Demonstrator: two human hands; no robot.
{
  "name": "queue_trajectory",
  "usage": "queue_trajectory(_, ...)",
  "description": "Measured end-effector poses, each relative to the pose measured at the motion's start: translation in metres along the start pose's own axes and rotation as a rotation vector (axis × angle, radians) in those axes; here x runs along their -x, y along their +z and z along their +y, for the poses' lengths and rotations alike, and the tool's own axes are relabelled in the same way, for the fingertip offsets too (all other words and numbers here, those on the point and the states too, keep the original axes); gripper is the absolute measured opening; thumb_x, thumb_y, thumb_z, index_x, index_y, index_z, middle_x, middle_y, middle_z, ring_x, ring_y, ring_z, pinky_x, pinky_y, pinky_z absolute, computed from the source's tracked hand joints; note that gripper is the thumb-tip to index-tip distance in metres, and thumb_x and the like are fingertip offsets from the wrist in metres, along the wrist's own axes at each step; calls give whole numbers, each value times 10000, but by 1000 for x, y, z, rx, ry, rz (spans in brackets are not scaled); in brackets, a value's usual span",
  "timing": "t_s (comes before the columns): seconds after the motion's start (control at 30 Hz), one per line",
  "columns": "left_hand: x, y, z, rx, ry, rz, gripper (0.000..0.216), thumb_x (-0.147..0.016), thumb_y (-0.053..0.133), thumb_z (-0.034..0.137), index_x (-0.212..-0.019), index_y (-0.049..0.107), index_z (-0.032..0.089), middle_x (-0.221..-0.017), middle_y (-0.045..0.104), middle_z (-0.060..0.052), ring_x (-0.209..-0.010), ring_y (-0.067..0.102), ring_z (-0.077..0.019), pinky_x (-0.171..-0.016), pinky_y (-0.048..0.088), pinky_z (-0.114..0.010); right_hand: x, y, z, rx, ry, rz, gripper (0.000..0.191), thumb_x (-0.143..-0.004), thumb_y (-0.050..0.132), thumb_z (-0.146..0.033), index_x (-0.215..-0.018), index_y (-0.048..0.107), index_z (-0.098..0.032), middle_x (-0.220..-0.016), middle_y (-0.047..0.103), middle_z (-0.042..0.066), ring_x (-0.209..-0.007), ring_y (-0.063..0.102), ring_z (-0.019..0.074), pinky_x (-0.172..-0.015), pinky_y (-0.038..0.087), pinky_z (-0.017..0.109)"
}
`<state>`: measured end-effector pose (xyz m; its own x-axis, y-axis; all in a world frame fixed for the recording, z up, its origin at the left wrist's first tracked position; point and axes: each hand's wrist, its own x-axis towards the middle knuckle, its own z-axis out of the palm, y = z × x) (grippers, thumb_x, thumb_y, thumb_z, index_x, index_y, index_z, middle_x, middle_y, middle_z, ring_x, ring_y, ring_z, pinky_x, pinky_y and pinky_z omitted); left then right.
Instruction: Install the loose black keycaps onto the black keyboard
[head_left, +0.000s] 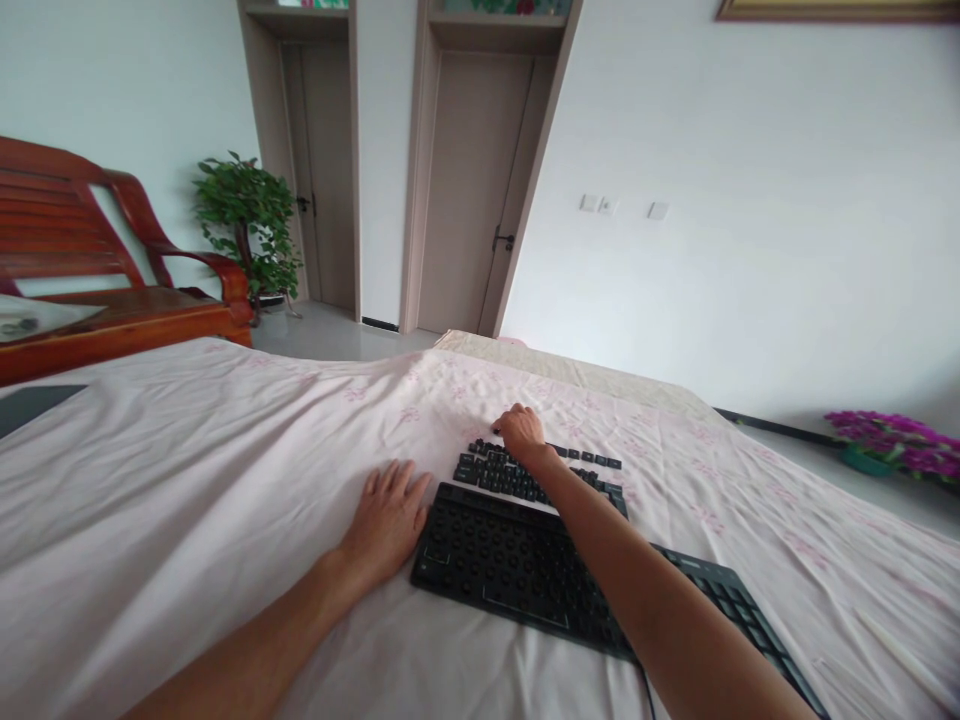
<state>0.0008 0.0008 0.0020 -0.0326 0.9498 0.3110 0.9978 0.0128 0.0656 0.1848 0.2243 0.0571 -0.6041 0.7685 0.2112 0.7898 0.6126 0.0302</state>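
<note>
A black keyboard [517, 565] lies on a pale pink floral sheet [187, 470]; most of its near part shows bare round sockets without caps. Behind it several loose black keycaps [495, 468] sit laid out in rows on the sheet. My left hand [386, 520] rests flat on the sheet beside the keyboard's left edge, fingers stretched out, holding nothing. My right hand [521, 432] reaches over the keyboard to the far end of the keycap rows, fingers curled down onto the caps; whether it grips one is hidden.
A red wooden bench [112, 290] stands at the left with a potted green plant [247, 225] behind it. Two closed doors [472, 190] are in the far wall. Purple flowers [896, 440] sit on the floor at right. A dark flat object [34, 400] lies at the sheet's left edge.
</note>
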Motion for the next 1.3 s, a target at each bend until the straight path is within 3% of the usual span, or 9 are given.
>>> queue_trajectory(0.13, 0, -2, 1, 5, 0, -1, 418, -922, 372, 315, -1314, 507, 263, -1429, 462, -84, -1342, 359, -293, -1090, 262, -522, -1, -7, -5, -25, -7, 0, 233, -795, 596, -114, -893, 773, -229, -976, 729, 95, -1071, 546, 238, -903, 357, 322)
queue_trajectory(0.27, 1, -6, 2, 28, -6, -2, 415, -921, 377, 318, -1311, 503, 254, -1430, 455, -98, -1339, 356, -294, -1087, 255, -536, 10, -17, -17, -127, 52, 26, 233, -802, 624, -225, -995, 748, -269, -989, 731, 48, -1010, 599, 226, -855, 408, 315)
queue_trajectory(0.33, 1, -8, 2, 35, -1, -5, 419, -920, 376, 311, -1316, 498, 248, -1435, 447, -106, -1336, 356, -301, -1085, 249, -544, 26, -22, -28, -424, 120, 47, 245, -777, 658, -290, -1007, 740, -272, -955, 737, 22, -923, 634, 210, -798, 446, 305)
queue_trajectory(0.4, 2, -9, 2, 29, -1, -12, 433, -919, 372, 311, -1331, 486, 238, -1438, 442, -110, -1330, 361, -307, -1084, 247, -541, 50, -30, -41, -939, 194, 34, 264, -724, 711, -325, -966, 745, -224, -868, 740, 27, -810, 651, 193, -723, 478, 294)
queue_trajectory(0.5, 2, -8, 1, 18, 3, -13, 430, -914, 377, 301, -1325, 489, 239, -1430, 451, -106, -1320, 371, -297, -1079, 257, -525, 92, -45, -59, -1559, 292, -107, 351, -651, 786, -345, -961, 728, -191, -862, 730, 42, -705, 647, 150, -583, 486, 238)
queue_trajectory(0.63, 2, -8, 2, 16, 11, 7, 416, -905, 397, 293, -1303, 505, 241, -1408, 470, -107, -1307, 384, -290, -1071, 273, -513, 137, -62, -80, -1925, 374, -276, 321, -633, 822, -310, -909, 718, -185, -876, 714, 24, -653, 625, 75, -507, 467, 137)
queue_trajectory(0.93, 2, -6, 2, -14, 22, 41, 409, -908, 400, 293, -1301, 505, 248, -1400, 484, -96, -1304, 392, -268, -1064, 293, -490, 169, -66, -103, -2057, 414, -272, 317, -612, 837, -295, -882, 712, -184, -909, 714, 34, -638, 614, 90, -486, 462, 163)
queue_trajectory(1.3, 2, 2, -2, -13, 27, 50, 415, -908, 411, 300, -1309, 503, 246, -1403, 478, -98, -1306, 388, -278, -1063, 290, -492, 181, -69, -114, -1922, 438, 67, 273, -521, 863, -249, -757, 749, -173, -714, 705, 4, -594, 544, 71, -531, 387, 181)
